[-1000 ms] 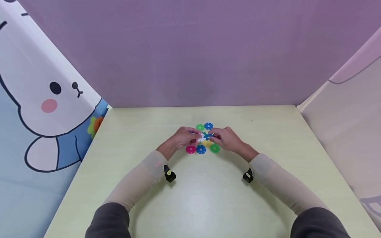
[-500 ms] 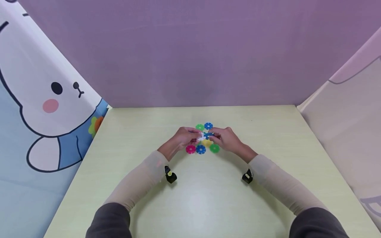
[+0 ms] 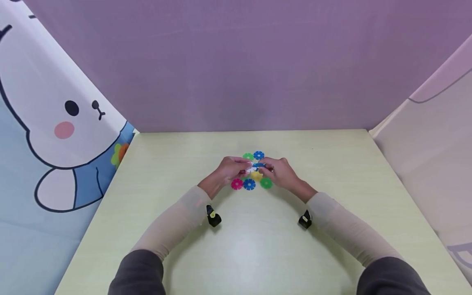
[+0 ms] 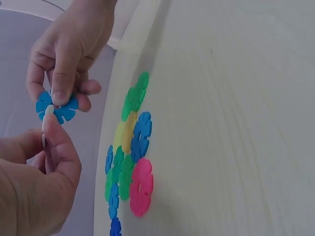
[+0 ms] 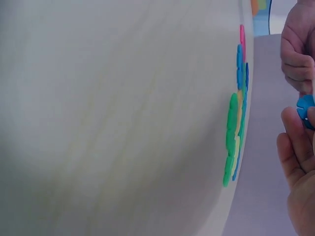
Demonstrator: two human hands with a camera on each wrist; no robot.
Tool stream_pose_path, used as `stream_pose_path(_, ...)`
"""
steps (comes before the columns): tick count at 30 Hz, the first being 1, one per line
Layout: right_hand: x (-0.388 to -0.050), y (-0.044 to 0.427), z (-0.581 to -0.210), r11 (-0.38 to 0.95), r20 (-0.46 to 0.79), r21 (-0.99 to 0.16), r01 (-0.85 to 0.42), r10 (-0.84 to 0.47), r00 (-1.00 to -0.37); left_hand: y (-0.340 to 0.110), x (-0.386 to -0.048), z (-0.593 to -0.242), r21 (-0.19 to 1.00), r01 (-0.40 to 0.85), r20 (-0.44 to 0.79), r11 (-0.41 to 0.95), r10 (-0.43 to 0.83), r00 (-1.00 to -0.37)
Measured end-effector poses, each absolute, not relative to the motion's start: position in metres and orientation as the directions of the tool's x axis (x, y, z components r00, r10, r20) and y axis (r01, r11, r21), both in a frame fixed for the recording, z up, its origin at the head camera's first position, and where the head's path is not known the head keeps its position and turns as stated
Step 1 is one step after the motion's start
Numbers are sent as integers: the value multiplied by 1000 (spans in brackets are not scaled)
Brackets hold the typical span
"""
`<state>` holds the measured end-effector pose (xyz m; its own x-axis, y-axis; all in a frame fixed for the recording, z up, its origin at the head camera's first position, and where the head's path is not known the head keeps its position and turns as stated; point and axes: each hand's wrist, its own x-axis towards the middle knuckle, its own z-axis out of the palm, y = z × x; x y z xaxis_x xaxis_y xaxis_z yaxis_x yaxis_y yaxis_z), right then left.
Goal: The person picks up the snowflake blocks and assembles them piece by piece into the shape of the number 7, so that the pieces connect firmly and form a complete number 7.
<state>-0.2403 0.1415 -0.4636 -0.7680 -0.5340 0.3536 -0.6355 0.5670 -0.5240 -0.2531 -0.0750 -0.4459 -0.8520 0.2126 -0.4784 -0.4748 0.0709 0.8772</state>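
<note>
My left hand [image 3: 228, 169] pinches a white notched interlocking disc [image 4: 47, 117], seen nearly edge-on in the left wrist view. Opposite it, my right hand [image 3: 283, 172] pinches a blue notched disc [image 4: 63, 112] between thumb and fingers. The two discs meet at their rims, set crosswise; how deep the notches engage is hard to tell. Both hands are raised above loose discs on the table. In the right wrist view the blue disc [image 5: 305, 109] shows only partly at the edge, between the hands.
Beneath the hands lie several loose discs on the pale table [image 3: 243, 246], including a pink disc [image 3: 237, 184], a blue disc [image 3: 249, 184], a green disc [image 3: 266, 183] and a yellow disc [image 3: 256, 176]. A purple panel [image 3: 236, 65] stands behind the table.
The blue disc in my right hand has tilted and now looks thinner in the head view. Both hands stay at nearly the same place, and the loose discs lie as before.
</note>
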Motion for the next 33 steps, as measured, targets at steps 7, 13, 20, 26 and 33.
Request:
stream_pose_path(7,-243,147,-461,557,356,-496,-666,-569,-742,-72,-253,-444,883,-460,-469,94,233,-852)
stream_pose_path(13,-245,152,-455,563,318,-460,-686,-617,-720,-73,-253,-444,882,-448,-471,143,256,-844)
stream_pose_path(20,-249,159,-452,594,263,-457,-662,-621,-738,-75,-255,-445,883,-454,-469,119,258,-845)
stream_pose_path(26,-252,168,-451,615,222,-468,-635,-613,-758,-77,-257,-447,879,-465,-477,108,250,-842)
stream_pose_path(33,-259,174,-454,669,152,-454,-588,-592,-791,-80,-257,-449,880,-468,-473,85,260,-842)
